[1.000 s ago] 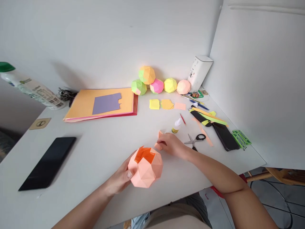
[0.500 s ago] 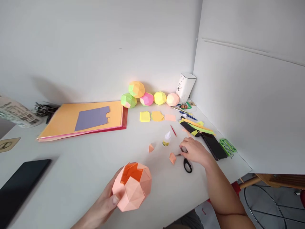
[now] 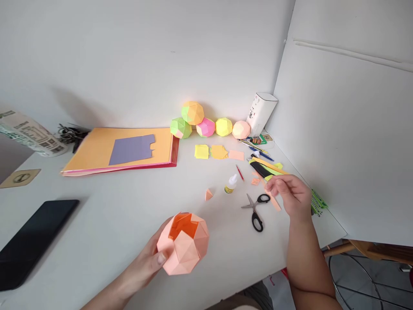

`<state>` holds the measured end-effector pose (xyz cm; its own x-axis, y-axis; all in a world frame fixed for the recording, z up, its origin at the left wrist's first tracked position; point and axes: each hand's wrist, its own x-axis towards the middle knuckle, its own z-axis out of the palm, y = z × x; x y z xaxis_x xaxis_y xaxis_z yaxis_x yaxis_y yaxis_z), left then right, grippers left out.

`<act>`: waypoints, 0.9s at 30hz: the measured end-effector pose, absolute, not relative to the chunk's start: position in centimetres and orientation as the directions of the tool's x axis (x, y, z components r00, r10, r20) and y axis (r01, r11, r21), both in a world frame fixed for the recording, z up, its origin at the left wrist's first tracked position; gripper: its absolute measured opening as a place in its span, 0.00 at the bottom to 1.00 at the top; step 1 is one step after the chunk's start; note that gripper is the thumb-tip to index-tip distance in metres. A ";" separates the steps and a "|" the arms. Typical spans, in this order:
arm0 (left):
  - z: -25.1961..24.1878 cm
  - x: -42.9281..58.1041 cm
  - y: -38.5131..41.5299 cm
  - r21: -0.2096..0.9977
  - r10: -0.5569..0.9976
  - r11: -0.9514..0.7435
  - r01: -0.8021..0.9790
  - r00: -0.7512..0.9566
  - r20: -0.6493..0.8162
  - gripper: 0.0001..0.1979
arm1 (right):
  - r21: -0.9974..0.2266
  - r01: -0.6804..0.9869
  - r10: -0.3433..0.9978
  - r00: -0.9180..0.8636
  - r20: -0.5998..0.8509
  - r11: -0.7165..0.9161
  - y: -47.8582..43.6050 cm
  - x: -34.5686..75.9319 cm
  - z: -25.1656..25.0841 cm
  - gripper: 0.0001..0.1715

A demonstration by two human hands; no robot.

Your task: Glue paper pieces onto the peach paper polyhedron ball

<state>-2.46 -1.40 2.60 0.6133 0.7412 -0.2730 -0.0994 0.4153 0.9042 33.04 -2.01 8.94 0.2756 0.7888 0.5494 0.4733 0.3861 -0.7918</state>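
Note:
My left hand (image 3: 150, 260) is closed around a peach paper polyhedron ball (image 3: 185, 254), thumb on its near side. An opening at the top shows its orange inside. My right hand (image 3: 288, 193) is raised over the table's right side with its fingers curled in toward the thumb. What those fingers hold, if anything, I cannot make out. Below and left of it lie black-handled scissors (image 3: 256, 211) with blades apart. Peach paper strips (image 3: 274, 201) and a small peach scrap (image 3: 255, 181) rest near that hand. A small folded peach piece (image 3: 208, 195) sits beyond the ball.
A glue bottle (image 3: 230, 184) stands mid-table, near a red pencil (image 3: 239, 172). Several finished paper balls (image 3: 223, 127) line the wall, behind stacks of cut paper (image 3: 219, 151). A folder of coloured sheets (image 3: 87, 150) and a black tablet-like device (image 3: 35, 241) lie leftward.
My right hand has moved right and up, away from the scissors. The folded peach piece beside the blades is gone from that spot. The view has shifted slightly; my left hand keeps the ball.

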 end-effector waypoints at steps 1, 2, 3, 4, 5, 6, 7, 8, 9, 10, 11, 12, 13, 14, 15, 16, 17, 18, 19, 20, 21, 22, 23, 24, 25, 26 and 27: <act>2.4 -2.6 -1.3 0.910 0.733 0.403 -0.100 0.630 -0.256 0.43 | -0.762 0.472 0.738 0.290 0.609 0.443 -2.1 32.9 9.2 0.13; 2.2 -2.6 -1.2 0.916 0.725 0.389 -0.100 0.646 -0.238 0.42 | -0.726 0.493 0.684 0.307 0.661 0.480 -2.1 32.9 9.5 0.13; 2.0 -2.7 -1.2 0.921 0.720 0.377 -0.100 0.657 -0.224 0.42 | -0.697 0.519 0.647 0.316 0.694 0.495 -2.3 33.0 9.7 0.10; 1.9 -2.7 -1.2 0.925 0.719 0.368 -0.100 0.661 -0.214 0.41 | -0.686 0.544 0.640 0.315 0.701 0.483 -2.4 33.2 9.8 0.07; 1.9 -2.7 -1.2 0.927 0.720 0.361 -0.102 0.662 -0.208 0.41 | -0.690 0.574 0.670 0.301 0.678 0.441 -2.7 33.4 9.8 0.05; 1.9 -2.7 -1.2 0.928 0.724 0.358 -0.106 0.659 -0.205 0.42 | -0.693 0.611 0.717 0.277 0.639 0.382 -2.9 33.7 9.6 0.05; 2.0 -2.7 -1.3 0.927 0.728 0.357 -0.112 0.655 -0.201 0.42 | -0.683 0.662 0.775 0.240 0.584 0.309 -3.2 33.9 9.3 0.05; 2.1 -2.6 -1.4 0.926 0.732 0.359 -0.121 0.652 -0.198 0.43 | -0.642 0.728 0.838 0.180 0.515 0.238 -3.5 34.1 8.8 0.09; 2.2 -2.6 -1.5 0.923 0.734 0.363 -0.132 0.651 -0.196 0.43 | -0.569 0.801 0.899 0.095 0.428 0.187 -3.9 34.2 8.2 0.11; 2.3 -2.5 -1.6 0.919 0.734 0.367 -0.144 0.651 -0.192 0.44 | -0.471 0.867 0.944 0.005 0.330 0.160 -4.2 34.1 7.6 0.08; 2.4 -2.5 -1.6 0.916 0.734 0.371 -0.155 0.653 -0.186 0.45 | -0.372 0.916 0.973 -0.070 0.219 0.149 -4.5 34.0 6.9 0.06; 2.4 -2.4 -1.7 0.914 0.731 0.371 -0.163 0.659 -0.179 0.45 | -0.282 0.948 0.985 -0.118 0.124 0.149 -4.7 33.7 6.2 0.10; 2.4 -2.4 -1.6 0.915 0.724 0.368 -0.166 0.669 -0.169 0.45 | -0.207 0.967 0.988 -0.144 0.051 0.151 -5.0 33.4 5.6 0.13; 2.5 -2.4 -1.6 0.917 0.718 0.362 -0.167 0.678 -0.160 0.44 | -0.146 0.977 0.988 -0.154 -0.002 0.152 -5.3 33.0 5.1 0.17; 2.5 -2.4 -1.5 0.920 0.712 0.356 -0.166 0.685 -0.152 0.44 | -0.104 0.983 0.987 -0.157 -0.039 0.153 -5.5 32.5 4.7 0.20; 2.5 -2.4 -1.5 0.921 0.709 0.351 -0.168 0.690 -0.144 0.43 | -0.082 0.984 0.984 -0.161 -0.070 0.155 -5.7 32.1 4.5 0.23; 2.6 -2.3 -1.5 0.921 0.706 0.349 -0.175 0.695 -0.135 0.42 | -0.079 0.984 0.981 -0.167 -0.096 0.160 -5.9 31.8 4.3 0.27; 2.7 -2.3 -1.4 0.919 0.702 0.349 -0.186 0.702 -0.125 0.42 | -0.091 0.982 0.976 -0.178 -0.122 0.167 -6.0 31.6 4.2 0.30; 2.7 -2.2 -1.4 0.916 0.699 0.347 -0.199 0.707 -0.111 0.42 | -0.111 0.978 0.971 -0.191 -0.144 0.176 -6.1 31.5 4.2 0.32; 2.8 -2.2 -1.5 0.915 0.697 0.345 -0.211 0.710 -0.099 0.42 | -0.139 0.973 0.966 -0.207 -0.158 0.186 -6.1 31.5 4.3 0.32; 2.8 -2.2 -1.5 0.912 0.698 0.343 -0.223 0.711 -0.089 0.42 | -0.178 0.965 0.961 -0.223 -0.162 0.194 -6.1 31.6 4.3 0.32; 2.9 -2.1 -1.6 0.910 0.698 0.344 -0.233 0.711 -0.082 0.42 | -0.233 0.952 0.958 -0.238 -0.163 0.197 -6.0 31.9 4.5 0.30; 2.9 -2.1 -1.6 0.906 0.698 0.349 -0.241 0.712 -0.079 0.42 | -0.313 0.932 0.955 -0.243 -0.167 0.183 -5.9 32.1 4.7 0.28; 2.9 -2.1 -1.7 0.901 0.695 0.356 -0.250 0.715 -0.076 0.42 | -0.421 0.895 0.953 -0.241 -0.183 0.145 -5.8 32.4 4.9 0.25; 2.8 -2.1 -1.7 0.895 0.692 0.365 -0.257 0.718 -0.076 0.42 | -0.554 0.828 0.949 -0.236 -0.209 0.084 -5.6 32.5 5.1 0.21; 2.7 -2.1 -1.8 0.889 0.688 0.374 -0.264 0.722 -0.075 0.41 | -0.696 0.718 0.941 -0.237 -0.243 0.001 -5.5 32.6 5.4 0.16; 2.6 -2.1 -1.8 0.884 0.685 0.379 -0.272 0.725 -0.070 0.41 | -0.819 0.565 0.927 -0.248 -0.281 -0.097 -5.4 32.5 5.6 0.12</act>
<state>-2.12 -1.78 2.65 0.7254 0.6848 -0.0698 -0.2725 0.3788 0.8845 32.46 -5.35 5.59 -0.2478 0.9273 -0.2806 0.5650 -0.0970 -0.8194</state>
